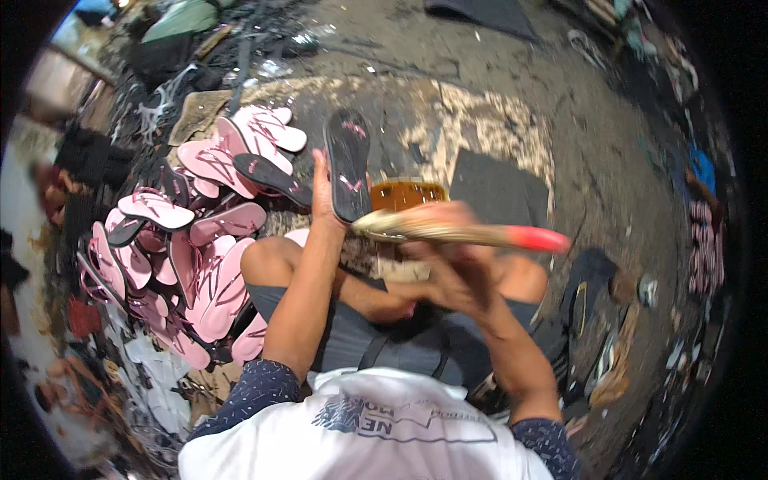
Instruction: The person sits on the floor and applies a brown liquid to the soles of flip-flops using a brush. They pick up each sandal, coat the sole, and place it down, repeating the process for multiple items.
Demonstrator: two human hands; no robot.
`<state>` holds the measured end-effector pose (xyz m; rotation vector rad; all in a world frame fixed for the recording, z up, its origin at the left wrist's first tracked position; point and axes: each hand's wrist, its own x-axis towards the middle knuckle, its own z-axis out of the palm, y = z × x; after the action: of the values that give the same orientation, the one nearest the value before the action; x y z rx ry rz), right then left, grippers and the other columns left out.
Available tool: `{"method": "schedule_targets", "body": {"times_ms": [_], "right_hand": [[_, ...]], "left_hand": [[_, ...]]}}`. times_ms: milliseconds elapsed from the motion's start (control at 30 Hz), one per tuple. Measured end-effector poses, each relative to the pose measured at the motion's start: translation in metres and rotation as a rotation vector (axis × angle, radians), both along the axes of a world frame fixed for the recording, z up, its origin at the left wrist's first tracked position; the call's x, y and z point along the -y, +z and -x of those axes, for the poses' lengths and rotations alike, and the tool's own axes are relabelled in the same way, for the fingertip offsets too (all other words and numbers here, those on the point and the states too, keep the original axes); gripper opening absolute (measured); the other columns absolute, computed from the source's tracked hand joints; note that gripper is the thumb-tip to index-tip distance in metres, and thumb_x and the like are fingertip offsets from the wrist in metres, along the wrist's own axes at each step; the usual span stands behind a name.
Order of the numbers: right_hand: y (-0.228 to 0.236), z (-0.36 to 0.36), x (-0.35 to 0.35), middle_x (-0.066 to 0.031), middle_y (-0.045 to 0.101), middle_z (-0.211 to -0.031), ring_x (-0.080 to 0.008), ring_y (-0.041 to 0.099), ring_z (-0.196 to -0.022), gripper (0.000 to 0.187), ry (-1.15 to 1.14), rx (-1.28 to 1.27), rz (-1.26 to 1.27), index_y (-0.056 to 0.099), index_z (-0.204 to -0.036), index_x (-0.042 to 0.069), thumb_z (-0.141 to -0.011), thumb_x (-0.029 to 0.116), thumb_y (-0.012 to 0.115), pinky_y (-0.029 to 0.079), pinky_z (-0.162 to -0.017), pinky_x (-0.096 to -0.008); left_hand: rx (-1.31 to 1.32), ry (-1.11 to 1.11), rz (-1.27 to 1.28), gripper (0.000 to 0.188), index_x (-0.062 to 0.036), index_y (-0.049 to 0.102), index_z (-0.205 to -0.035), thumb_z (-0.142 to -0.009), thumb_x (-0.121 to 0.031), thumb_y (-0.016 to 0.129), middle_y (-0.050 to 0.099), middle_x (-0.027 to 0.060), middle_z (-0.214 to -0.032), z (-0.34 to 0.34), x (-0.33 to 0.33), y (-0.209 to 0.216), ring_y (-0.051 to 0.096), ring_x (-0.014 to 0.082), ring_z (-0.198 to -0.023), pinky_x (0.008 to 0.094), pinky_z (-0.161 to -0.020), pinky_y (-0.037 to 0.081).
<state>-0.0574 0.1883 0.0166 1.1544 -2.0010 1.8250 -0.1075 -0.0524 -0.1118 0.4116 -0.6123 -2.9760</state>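
Left of the knees, pink slippers (210, 164): lay heaped and overlapping, with darker straps and a few black pieces among them.
Centre-left, left hand (322, 188): grasped the black sole (349, 160) along its left edge; hid part of its grip beneath, too covered to tell.
Centre, black sole: lay in the left hand, the nearer of the two, and leftward from the right; pointed its long axis away from the body, with the wider end farthest; looked flat, dark and rounded, bearing pink marks near both ends.
Centre, brush (404, 230): ran nearly crosswise to that axis, reaching the sole's near end with its left tip; was too blurred to confirm contact.
Behind the brush, amber liquid (408, 194): showed just right of the sole.
Centre-right, right hand (462, 260): clasped the brush around its middle, blurred by motion.
Farther right, dark sheet (500, 188): lay flat on the worn board (520, 120).
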Motion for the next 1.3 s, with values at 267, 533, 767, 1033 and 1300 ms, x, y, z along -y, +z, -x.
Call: {"method": "schedule_targets", "body": {"times_ms": [267, 533, 767, 1033, 1300], "right_hand": [[-0.027, 0.057, -0.077, -0.0121, 0.04, -0.151, -0.0237, 0.041, -0.138, 0.024, -0.58, 0.247, 0.036, 0.067, -0.12, 0.004, -0.096, 0.008, 0.068, 0.04, -0.11, -0.0372], [-0.112, 0.083, -0.089, -0.0083, 0.031, -0.16, -0.0245, 0.045, -0.137, 0.042, -0.583, 0.555, 0.122, 0.052, -0.136, 0.0, -0.098, 0.01, 0.066, 0.036, -0.114, -0.0389], [-0.117, 0.091, -0.109, -0.0085, 0.034, -0.159, -0.0254, 0.046, -0.137, 0.043, -0.789, 0.613, -0.052, 0.05, -0.138, -0.002, -0.101, 0.015, 0.062, 0.037, -0.114, -0.0389], [-0.106, 0.048, -0.147, -0.01, 0.045, -0.148, -0.0209, 0.049, -0.128, 0.055, -0.997, 0.621, -0.221, 0.037, -0.151, -0.002, -0.105, 0.02, 0.057, 0.036, -0.111, -0.0347], [-0.024, 0.067, -0.072, -0.0201, 0.048, -0.149, -0.0311, 0.051, -0.128, 0.052, -1.373, 0.684, -0.474, 0.059, -0.132, -0.007, -0.103, 0.037, 0.058, 0.047, -0.101, -0.0406]], "left_hand": [[0.471, 0.011, 0.109, 0.049, 0.0022, 0.053, -0.13, -0.1, -0.037, 0.054, 0.06, 0.0236, -0.125, 0.009, 0.027, -0.033, 0.064, 0.0393, -0.111, 0.0554, -0.098, 0.056], [0.14, -0.092, 0.259, 0.039, 0.006, 0.055, -0.129, -0.104, -0.025, 0.057, 0.065, 0.0148, -0.12, 0.074, 0.095, -0.002, 0.07, 0.0206, -0.099, 0.0287, -0.078, 0.066], [0.447, 0.211, 0.829, 0.037, 0.004, 0.058, -0.131, -0.1, -0.015, 0.063, 0.065, 0.0106, -0.11, 0.241, 0.231, -0.065, 0.07, 0.0198, -0.086, 0.0274, -0.067, 0.065], [0.642, 0.368, 0.908, 0.045, 0.0025, 0.058, -0.134, -0.092, -0.011, 0.065, 0.069, 0.0148, -0.115, 0.385, 0.304, -0.135, 0.073, 0.0254, -0.084, 0.0364, -0.06, 0.064], [0.409, 0.587, 1.15, 0.052, -0.0077, 0.055, -0.139, -0.088, -0.009, 0.064, 0.067, 0.0156, -0.111, 0.399, 0.39, -0.036, 0.071, 0.0234, -0.086, 0.0283, -0.054, 0.058]]}}
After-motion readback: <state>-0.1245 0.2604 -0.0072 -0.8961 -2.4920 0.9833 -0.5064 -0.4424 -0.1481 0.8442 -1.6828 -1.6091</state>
